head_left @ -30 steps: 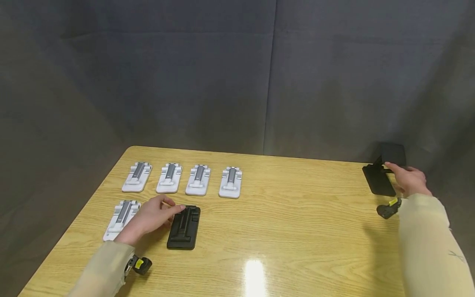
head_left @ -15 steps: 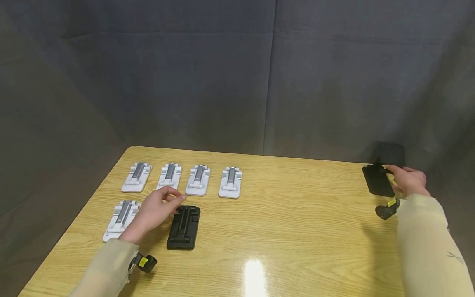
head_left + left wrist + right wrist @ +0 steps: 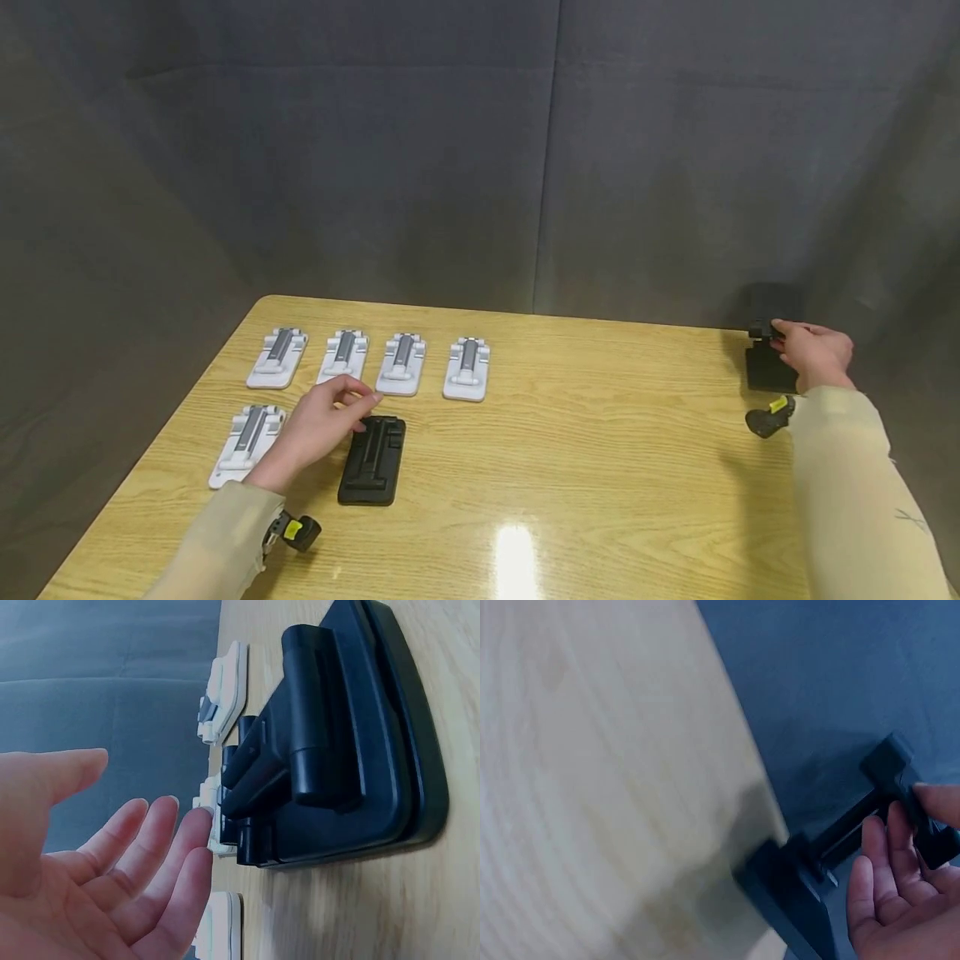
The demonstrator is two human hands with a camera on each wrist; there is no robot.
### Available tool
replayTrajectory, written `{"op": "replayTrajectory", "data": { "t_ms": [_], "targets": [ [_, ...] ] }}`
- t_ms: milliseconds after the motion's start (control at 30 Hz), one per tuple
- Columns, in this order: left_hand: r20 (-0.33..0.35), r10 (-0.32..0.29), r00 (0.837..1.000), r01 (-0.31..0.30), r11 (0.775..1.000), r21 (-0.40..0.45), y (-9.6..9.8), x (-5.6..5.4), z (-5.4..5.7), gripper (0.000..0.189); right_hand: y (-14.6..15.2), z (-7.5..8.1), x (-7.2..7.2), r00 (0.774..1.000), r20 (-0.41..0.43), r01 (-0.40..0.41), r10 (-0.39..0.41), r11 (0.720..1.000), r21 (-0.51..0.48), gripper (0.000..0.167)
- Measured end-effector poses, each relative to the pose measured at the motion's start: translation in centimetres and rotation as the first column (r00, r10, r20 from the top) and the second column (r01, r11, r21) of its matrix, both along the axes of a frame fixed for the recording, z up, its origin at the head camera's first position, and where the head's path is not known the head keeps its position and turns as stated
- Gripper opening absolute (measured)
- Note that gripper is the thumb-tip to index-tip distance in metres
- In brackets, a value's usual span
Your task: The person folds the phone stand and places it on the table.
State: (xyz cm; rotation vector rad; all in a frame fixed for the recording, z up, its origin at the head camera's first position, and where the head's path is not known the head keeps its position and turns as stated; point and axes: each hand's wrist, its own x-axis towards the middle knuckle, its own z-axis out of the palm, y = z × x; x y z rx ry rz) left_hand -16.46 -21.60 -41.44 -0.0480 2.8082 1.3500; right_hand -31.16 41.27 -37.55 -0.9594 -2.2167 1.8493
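Observation:
A black phone stand (image 3: 372, 467) lies folded on the table, left of centre. Over its top left edge hovers my left hand (image 3: 318, 425), thumb and fingers loosely bent; the left wrist view shows the palm with nothing in it and the fingertips (image 3: 199, 825) beside the stand's hinge end. At the table's far right edge, my right hand (image 3: 817, 354) pinches the raised upper part of a second black phone stand (image 3: 768, 373). In the right wrist view, its arm (image 3: 847, 825) is extended from the base (image 3: 780, 889), and the thumb and fingers hold the top piece.
A row of several folded white phone stands (image 3: 466, 368) lies along the back left of the wooden table (image 3: 585, 433). Another white stand (image 3: 242, 446) sits at the left, partly behind my left wrist. A dark curtain (image 3: 420, 167) hangs behind the table.
My right hand has shifted slightly left, and the stand it holds has turned, its top now lower and further left. My left hand has lifted slightly away from the folded black stand.

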Motion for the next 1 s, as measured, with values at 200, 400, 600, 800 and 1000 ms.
{"op": "replayTrajectory", "data": {
  "t_ms": [200, 400, 600, 800, 1000],
  "targets": [
    [-0.019, -0.014, 1.0, 0.015, 0.999, 0.038, 0.3, -0.1, 0.3, 0.035, -1.0, 1.6, -0.3, 0.991, -0.088, -0.103, 0.101, 0.995, -0.015, 0.013],
    [-0.051, -0.033, 0.998, 0.037, 0.996, 0.081, 0.9, -0.3, 0.5, 0.031, -2.2, 3.3, -0.1, 0.965, -0.186, -0.213, 0.188, 0.969, -0.125, 0.019],
    [-0.061, -0.04, 0.997, 0.046, 0.994, 0.096, 1.5, -0.7, 0.4, 0.029, -3.6, 4.3, -0.3, 0.95, -0.235, -0.265, 0.207, 0.932, -0.248, 0.021],
    [-0.072, -0.055, 0.996, 0.062, 0.993, 0.097, 2.4, -1.0, 0.9, 0.028, -4.8, 5.1, -0.3, 0.932, -0.228, -0.336, 0.283, 0.91, -0.243, 0.028],
    [-0.078, -0.086, 0.993, 0.098, 0.983, 0.156, 3.4, -1.5, 1.0, 0.027, -6.3, 6.1, 0.0, 0.888, -0.287, -0.425, 0.359, 0.881, -0.209, 0.015]
  ]
}}
